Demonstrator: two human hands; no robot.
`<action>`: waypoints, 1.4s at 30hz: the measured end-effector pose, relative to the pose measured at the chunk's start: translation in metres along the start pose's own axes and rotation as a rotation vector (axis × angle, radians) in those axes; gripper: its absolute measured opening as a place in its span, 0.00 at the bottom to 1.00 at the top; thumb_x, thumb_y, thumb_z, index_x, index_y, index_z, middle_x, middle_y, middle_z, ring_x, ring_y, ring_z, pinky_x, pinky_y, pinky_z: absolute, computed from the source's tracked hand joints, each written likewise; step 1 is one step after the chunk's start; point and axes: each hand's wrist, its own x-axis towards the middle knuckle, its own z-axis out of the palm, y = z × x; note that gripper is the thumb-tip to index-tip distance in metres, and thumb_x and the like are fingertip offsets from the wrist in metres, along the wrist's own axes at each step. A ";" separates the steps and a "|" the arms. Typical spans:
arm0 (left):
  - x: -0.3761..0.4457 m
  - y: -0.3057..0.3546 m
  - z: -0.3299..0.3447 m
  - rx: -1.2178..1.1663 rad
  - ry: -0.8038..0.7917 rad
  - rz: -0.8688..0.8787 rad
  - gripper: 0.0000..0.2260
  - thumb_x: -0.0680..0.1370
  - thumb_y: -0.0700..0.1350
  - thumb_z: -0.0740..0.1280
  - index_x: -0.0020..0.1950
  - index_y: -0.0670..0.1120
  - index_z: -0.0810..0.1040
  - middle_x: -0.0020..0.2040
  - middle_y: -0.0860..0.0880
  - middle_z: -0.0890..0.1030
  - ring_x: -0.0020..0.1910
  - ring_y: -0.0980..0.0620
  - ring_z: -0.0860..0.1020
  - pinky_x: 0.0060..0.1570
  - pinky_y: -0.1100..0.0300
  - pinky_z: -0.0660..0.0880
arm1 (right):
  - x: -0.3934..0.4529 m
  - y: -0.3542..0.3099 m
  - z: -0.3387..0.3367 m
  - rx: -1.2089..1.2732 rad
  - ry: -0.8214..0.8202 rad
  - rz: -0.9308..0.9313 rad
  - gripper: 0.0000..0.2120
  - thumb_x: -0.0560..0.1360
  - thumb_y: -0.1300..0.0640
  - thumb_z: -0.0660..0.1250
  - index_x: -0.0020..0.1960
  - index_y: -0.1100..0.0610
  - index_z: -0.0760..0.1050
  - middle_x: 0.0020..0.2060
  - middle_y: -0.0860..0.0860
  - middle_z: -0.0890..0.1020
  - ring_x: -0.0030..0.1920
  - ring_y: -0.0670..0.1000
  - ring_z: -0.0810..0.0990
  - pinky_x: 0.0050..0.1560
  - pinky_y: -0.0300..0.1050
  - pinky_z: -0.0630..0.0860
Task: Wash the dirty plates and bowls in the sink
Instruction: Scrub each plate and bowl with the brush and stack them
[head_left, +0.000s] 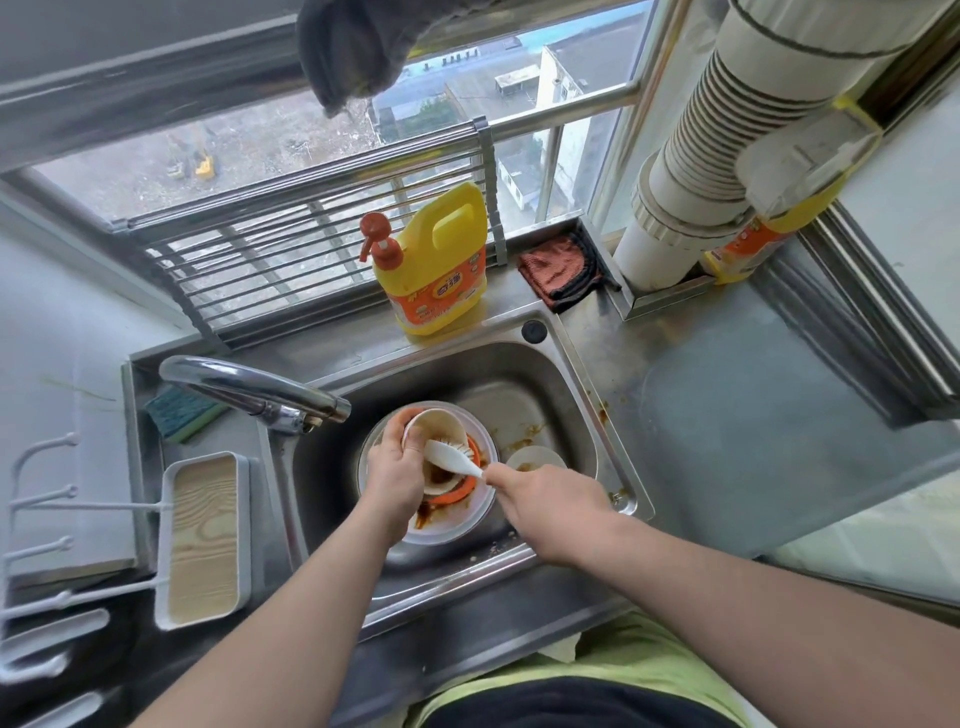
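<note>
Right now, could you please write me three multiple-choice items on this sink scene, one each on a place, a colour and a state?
1. Where does the soap jug stand?
A. On the ledge behind the sink
B. Inside the sink
C. On the wooden tray

2. What colour is the brush?
A. Blue
B. White
C. Black

3. What is the left hand doing?
A. Resting flat on the counter
B. Turning the tap
C. Gripping a bowl

Answers:
1. A, the jug stands by the window, behind the basin.
2. B, its handle and head are white, held in the right hand.
3. C, the fingers curl round the bowl's rim while the brush head lies inside it.
</note>
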 end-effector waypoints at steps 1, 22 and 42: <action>0.000 0.002 0.003 0.049 0.019 0.014 0.11 0.87 0.59 0.58 0.68 0.68 0.73 0.67 0.49 0.69 0.63 0.46 0.73 0.70 0.46 0.71 | -0.003 -0.002 0.002 0.088 -0.033 0.004 0.10 0.88 0.48 0.51 0.67 0.39 0.63 0.48 0.56 0.82 0.44 0.62 0.79 0.43 0.57 0.80; -0.009 -0.024 0.006 0.568 0.085 0.409 0.28 0.77 0.58 0.75 0.75 0.60 0.70 0.62 0.47 0.64 0.60 0.50 0.66 0.67 0.55 0.67 | -0.007 0.064 0.014 0.039 0.073 0.036 0.14 0.87 0.46 0.51 0.70 0.34 0.64 0.45 0.51 0.83 0.44 0.61 0.81 0.43 0.54 0.80; -0.008 -0.028 0.147 0.532 -0.114 -0.305 0.20 0.81 0.40 0.62 0.73 0.44 0.70 0.69 0.41 0.76 0.68 0.40 0.75 0.67 0.52 0.73 | -0.002 0.121 0.001 0.812 0.151 0.284 0.08 0.84 0.45 0.62 0.62 0.37 0.77 0.48 0.44 0.84 0.46 0.48 0.81 0.54 0.49 0.80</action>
